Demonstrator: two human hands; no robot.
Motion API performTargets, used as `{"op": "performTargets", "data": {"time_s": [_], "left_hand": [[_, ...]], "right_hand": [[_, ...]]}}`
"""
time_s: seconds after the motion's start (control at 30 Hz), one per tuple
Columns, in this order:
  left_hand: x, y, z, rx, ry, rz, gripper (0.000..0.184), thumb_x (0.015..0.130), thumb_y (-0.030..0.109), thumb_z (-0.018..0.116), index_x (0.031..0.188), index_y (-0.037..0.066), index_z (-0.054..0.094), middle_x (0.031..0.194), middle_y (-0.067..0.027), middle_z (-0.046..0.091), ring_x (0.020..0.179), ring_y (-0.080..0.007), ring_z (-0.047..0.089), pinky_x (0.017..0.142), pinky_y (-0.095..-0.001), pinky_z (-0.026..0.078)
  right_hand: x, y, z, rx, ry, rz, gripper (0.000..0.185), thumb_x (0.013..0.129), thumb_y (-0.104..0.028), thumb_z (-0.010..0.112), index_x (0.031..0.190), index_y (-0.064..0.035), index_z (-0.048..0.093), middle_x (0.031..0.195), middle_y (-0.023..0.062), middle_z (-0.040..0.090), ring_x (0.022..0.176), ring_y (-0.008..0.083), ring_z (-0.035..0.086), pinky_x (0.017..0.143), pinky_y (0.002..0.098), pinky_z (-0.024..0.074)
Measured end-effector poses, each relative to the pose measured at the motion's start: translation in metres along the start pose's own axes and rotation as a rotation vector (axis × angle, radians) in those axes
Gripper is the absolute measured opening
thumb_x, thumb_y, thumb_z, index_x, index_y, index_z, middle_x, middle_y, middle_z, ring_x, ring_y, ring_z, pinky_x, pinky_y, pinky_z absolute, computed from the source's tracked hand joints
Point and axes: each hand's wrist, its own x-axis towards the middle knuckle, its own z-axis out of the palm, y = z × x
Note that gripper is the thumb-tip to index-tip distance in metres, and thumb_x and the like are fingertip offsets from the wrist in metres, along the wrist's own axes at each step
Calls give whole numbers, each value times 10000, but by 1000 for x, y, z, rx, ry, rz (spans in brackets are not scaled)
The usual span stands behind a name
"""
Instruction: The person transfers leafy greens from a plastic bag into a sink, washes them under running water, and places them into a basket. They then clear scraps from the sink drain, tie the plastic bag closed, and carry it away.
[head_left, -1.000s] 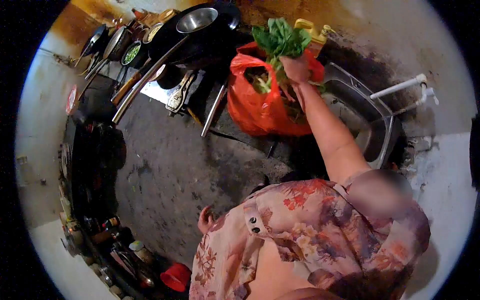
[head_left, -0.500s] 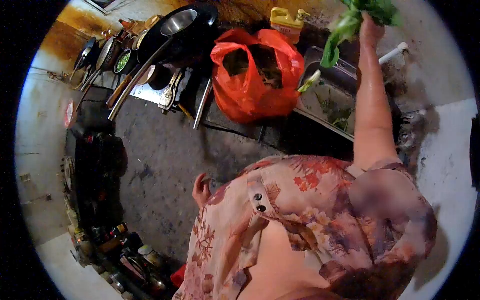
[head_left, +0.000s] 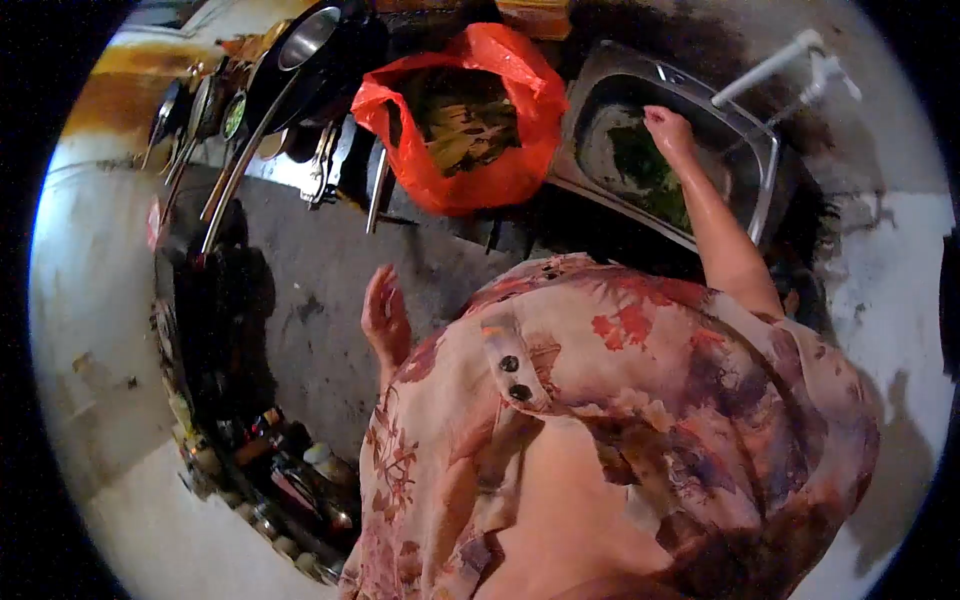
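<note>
My right hand [head_left: 670, 136] is over the metal sink [head_left: 590, 176], its fingers curled together. What they hold, if anything, is hidden from above. Dark leafy greens [head_left: 655, 178] lie in the basin below and beside this hand. My left hand [head_left: 385, 318] hangs near the front of my floral shirt [head_left: 640, 345], with fingers stretched out and nothing in it. Left of the sink stands a red plastic bag [head_left: 540, 130], its mouth spread wide. Inside it are long yellow-brown and greenish pieces [head_left: 470, 130] whose kind I cannot tell.
A white tap [head_left: 770, 68] reaches over the sink's right side. At the back left are a metal ladle [head_left: 308, 40], a dark wok [head_left: 350, 55] and several pans. Jars and bottles [head_left: 290, 475] crowd the lower left. A wall [head_left: 900, 300] stands at the right.
My right hand has come down from above the tap area to over the sink, and the bunch of leafy greens no longer shows in it. My left hand has risen slightly. The view has shifted.
</note>
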Motion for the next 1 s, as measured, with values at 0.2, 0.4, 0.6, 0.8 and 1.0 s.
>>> {"op": "performTargets", "data": {"time_s": [0.2, 0.4, 0.6, 0.8, 1.0], "left_hand": [[83, 88, 71, 510, -100, 629, 497, 707, 57, 707, 1191, 119, 609, 1332, -126, 512, 1273, -333, 439, 1034, -445, 358], [119, 54, 90, 877, -174, 580, 451, 693, 189, 743, 1124, 147, 618, 1213, -96, 546, 1272, -305, 402, 1085, -511, 231], [103, 9, 35, 845, -192, 473, 163, 688, 147, 727, 815, 105, 634, 852, -71, 589, 948, -279, 563, 1031, -490, 315], [120, 19, 15, 532, -218, 585, 156, 646, 100, 731, 740, 64, 613, 793, -84, 581, 868, -297, 575, 949, -479, 419], [147, 13, 11, 321, -313, 621, 192, 605, 17, 741, 751, 50, 620, 810, -94, 594, 845, -316, 586, 868, -429, 483]], "right_hand": [[2, -199, 30, 318, -216, -777, 309, 838, -222, 672, 1092, -47, 661, 1075, 105, 666, 998, 237, 640, 849, 308, 496], [-11, -270, 170, -667, -830, -627, 1075, 699, -472, 737, 1508, -209, 79, 1556, 168, 83, 1423, 366, 121, 1058, 669, 150], [-44, -230, 224, -735, -521, -681, 892, 743, -270, 686, 1483, -312, 189, 1556, 142, 88, 1419, 389, 109, 994, 714, 217], [-21, -248, 217, -543, -416, -624, 806, 726, -223, 682, 1440, -260, 311, 1513, 166, 180, 1385, 408, 186, 980, 672, 288], [-2, -226, 251, -480, -294, -585, 712, 720, -189, 666, 1381, -232, 407, 1390, 215, 336, 1142, 432, 493, 872, 515, 459]]}}
